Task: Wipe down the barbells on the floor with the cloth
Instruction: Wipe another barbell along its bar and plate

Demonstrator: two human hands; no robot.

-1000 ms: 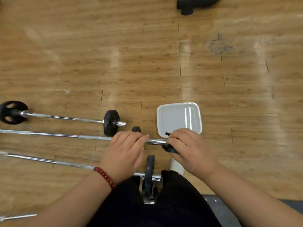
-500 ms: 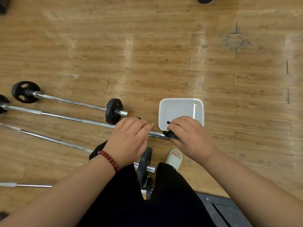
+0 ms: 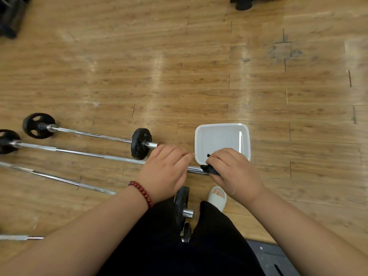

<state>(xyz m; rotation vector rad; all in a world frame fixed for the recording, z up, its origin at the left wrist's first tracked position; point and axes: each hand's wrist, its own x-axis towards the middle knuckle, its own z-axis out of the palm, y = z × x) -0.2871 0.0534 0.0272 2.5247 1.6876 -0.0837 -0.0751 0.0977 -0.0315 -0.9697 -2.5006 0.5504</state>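
Barbell (image 3: 79, 153), second from the far side in a row of bars lying on the wooden floor (image 3: 179, 76); chrome shaft with knurled sections, bright and reflective, a black plate on its far-left end; its near end reaches to just in front of a white tray (image 3: 219, 140). Left hand (image 3: 167, 172): curled over the shaft close to that near end, steadying it. Right hand (image 3: 233, 172): clenched round a black cloth (image 3: 209, 169), pressing it on the very tip of the bar; most of the cloth is hidden in the fist. Step in hand, as judged: wiping the end sleeve of this bar, at the start of a pass rather than its finish. Next move calls for: drawing the cloth leftward along the shaft with a wrapped grip, the left hand giving way or moving ahead of it; the bar is round and may roll, so it needs to be steadied throughout. Also lying on the floor: farthest bar (image 3: 99, 136) with two black plates; third bar (image 3: 57, 178), its near end hidden behind the left arm; fourth bar (image 3: 20, 237) at the lower left edge; whether any of these is already wiped cannot be told. No dirt or smears can be made out on the chrome.
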